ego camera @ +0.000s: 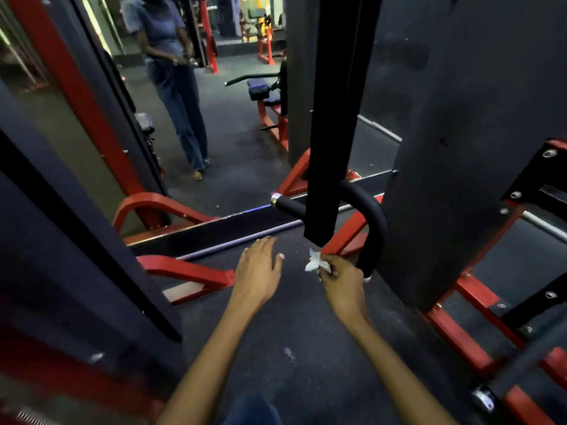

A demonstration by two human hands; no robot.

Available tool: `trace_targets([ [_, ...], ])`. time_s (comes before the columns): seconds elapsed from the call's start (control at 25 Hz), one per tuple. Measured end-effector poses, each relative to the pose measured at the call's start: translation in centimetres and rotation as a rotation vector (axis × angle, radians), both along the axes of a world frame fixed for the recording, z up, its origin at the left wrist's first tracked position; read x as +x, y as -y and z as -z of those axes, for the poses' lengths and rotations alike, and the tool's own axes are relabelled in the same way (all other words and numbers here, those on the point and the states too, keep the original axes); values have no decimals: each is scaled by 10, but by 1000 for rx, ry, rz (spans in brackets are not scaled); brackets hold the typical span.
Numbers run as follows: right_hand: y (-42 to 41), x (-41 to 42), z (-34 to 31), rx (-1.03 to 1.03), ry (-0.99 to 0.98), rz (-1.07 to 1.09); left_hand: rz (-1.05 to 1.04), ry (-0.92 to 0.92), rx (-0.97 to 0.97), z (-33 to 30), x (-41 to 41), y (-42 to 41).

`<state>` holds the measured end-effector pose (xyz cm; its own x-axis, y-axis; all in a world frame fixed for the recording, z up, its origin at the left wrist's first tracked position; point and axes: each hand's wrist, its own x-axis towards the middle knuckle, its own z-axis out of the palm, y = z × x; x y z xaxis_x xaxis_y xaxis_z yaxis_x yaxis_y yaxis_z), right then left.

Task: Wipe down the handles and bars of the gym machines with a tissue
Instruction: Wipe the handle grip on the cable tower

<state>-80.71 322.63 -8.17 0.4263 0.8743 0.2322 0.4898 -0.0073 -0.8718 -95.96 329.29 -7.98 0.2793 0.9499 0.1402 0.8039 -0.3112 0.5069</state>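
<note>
The right hand (342, 279), in the lower centre-right of the frame, has its fingers curled round a crumpled white tissue (316, 261), pinching it so that a tuft projects to the upper left, toward the machine. This bunched grip presents a firm pad of paper rather than a loose sheet, which suits rubbing a rounded bar. The tissue sits just beside the lower end of the black padded curved handle (372, 222), which arcs from a chrome end cap (276, 198) at centre frame round to the right and down. Whether the tissue touches the handle cannot be determined; the hand partly overlaps the handle's lower tip. The black vertical column (328, 118) crosses in front of the handle, so access is from below it. The left hand (259, 268), at centre frame, is spread with straight, relaxed fingers and holds nothing; it hovers over the dark floor (276, 332), probably for balance. The red frame members (190, 273) lie at lower left and right. A mirror (214, 142) in the upper left reflects a standing person.
</note>
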Motion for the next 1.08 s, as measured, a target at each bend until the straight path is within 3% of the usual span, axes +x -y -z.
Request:
trace_targets([
  [0.2, -30, -44, -12, -59, 136, -95, -93, -81, -42, -7, -47, 8],
  [0.48, -121, -102, -17, -224, 379, -236, -141, -88, -66, -17, -113, -71],
  [0.8, -233, -134, -40, -339, 487, -103, -97, -163, -39, -11, -127, -182],
  [1.08, -371, -108, -13, -426, 402, 51, 27, -181, -4, 1, -103, -337],
])
